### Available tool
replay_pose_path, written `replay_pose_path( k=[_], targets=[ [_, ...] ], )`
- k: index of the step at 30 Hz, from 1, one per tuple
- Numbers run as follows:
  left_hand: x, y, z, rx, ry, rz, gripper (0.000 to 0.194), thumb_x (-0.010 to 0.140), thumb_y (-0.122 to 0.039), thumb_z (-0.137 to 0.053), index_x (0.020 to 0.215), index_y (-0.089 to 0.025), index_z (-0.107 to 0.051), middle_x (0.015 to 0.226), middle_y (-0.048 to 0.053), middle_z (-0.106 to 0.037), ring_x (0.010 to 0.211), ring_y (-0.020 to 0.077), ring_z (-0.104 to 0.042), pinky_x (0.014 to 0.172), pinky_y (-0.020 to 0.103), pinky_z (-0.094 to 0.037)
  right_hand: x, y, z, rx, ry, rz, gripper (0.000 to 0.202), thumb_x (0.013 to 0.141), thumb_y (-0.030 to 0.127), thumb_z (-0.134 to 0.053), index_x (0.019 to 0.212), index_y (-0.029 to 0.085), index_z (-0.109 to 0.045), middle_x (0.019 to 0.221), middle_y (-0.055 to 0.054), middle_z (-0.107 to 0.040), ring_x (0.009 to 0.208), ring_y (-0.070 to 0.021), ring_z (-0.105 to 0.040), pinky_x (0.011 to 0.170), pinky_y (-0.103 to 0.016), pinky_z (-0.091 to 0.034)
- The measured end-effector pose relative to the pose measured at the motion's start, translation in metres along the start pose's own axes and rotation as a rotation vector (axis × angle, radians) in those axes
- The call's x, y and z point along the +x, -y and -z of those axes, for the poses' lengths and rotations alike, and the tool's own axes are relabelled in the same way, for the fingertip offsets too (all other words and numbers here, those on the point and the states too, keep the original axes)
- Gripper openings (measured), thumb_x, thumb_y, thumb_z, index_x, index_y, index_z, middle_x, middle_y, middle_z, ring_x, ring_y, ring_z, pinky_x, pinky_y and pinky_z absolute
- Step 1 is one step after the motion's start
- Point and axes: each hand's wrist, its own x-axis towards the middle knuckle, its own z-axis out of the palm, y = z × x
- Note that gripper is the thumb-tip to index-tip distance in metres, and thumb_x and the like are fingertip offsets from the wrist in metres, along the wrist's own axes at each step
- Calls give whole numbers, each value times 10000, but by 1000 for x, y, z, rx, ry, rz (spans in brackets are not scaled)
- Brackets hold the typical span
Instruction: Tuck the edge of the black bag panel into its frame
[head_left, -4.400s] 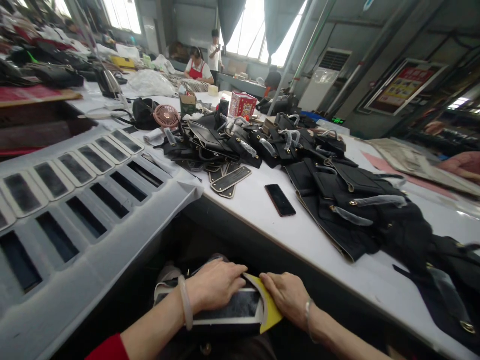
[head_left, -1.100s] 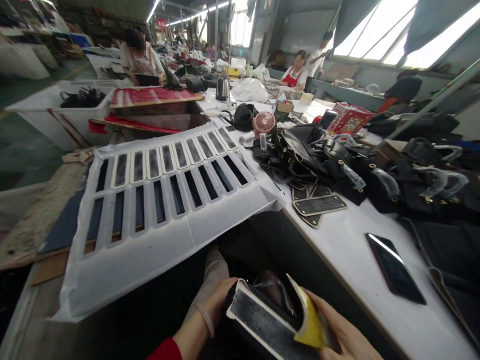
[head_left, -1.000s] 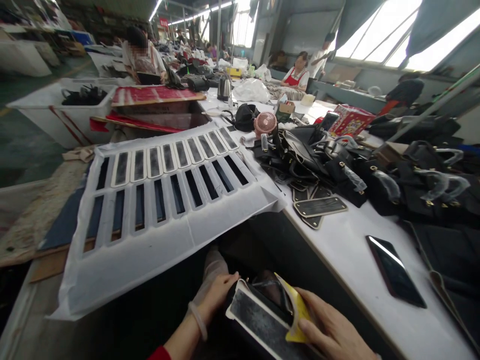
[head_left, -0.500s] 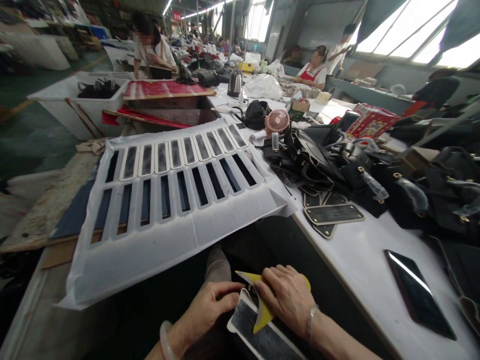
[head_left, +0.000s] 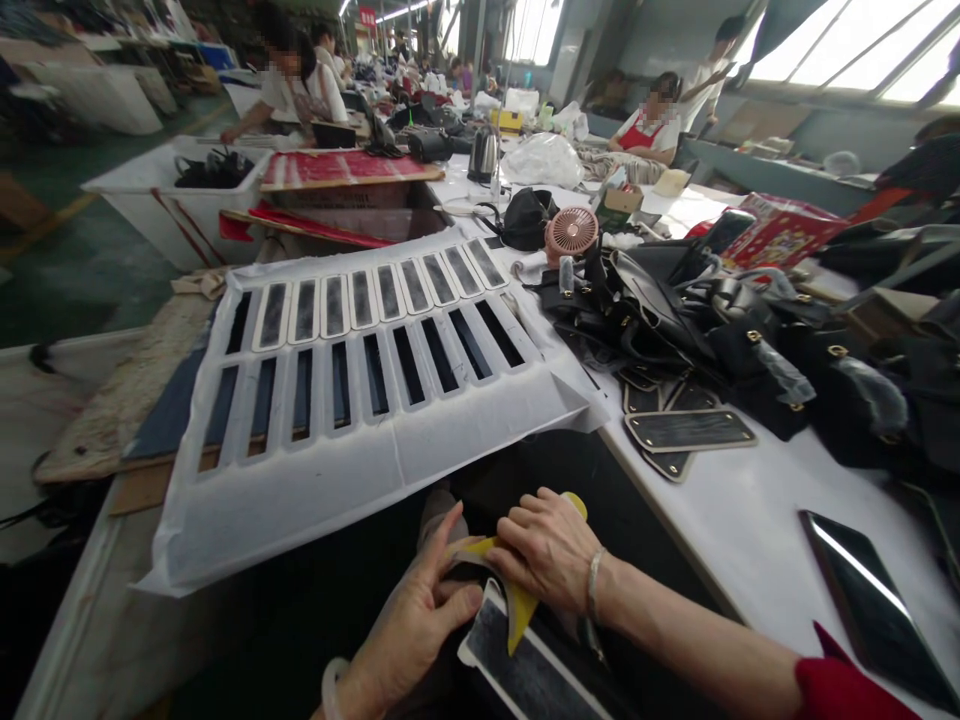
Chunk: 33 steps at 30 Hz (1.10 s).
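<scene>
A black panel with a pale border (head_left: 525, 665) lies low in front of me, on a dark bag-like piece that is mostly hidden. My right hand (head_left: 544, 550) is wrapped round a yellow piece (head_left: 519, 610), whose pointed end rests over the panel's upper end. On the left, my left hand (head_left: 420, 610) has its thumb at the panel's top corner and its index finger raised; its other fingers go behind the folded edge of the yellow piece.
A white sheet with slots and a row of dark panels (head_left: 322, 470) spans the left. On the white table (head_left: 697, 500) lie a phone (head_left: 874, 600), finished dark panels (head_left: 690, 430), black bags (head_left: 780, 380) and a pink fan (head_left: 571, 232). People sit or stand farther back.
My left index finger has lifted and spread from the thumb. My right hand has shifted slightly up and left with the yellow piece. The whole view has swung slightly left.
</scene>
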Motion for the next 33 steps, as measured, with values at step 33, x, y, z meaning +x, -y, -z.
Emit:
replay_pose_path(
  k=[33],
  targets=[
    [-14, -12, -14, 1043, -119, -286, 344, 977, -391, -484, 1271, -292, -632, 1357, 35, -573, 1318, 264, -493, 1166, 497, -327, -7, -10, -4, 20, 31, 241, 379, 984, 493, -451, 759, 207, -559, 682, -5, -645, 633, -160, -535, 624, -365, -235]
  ],
)
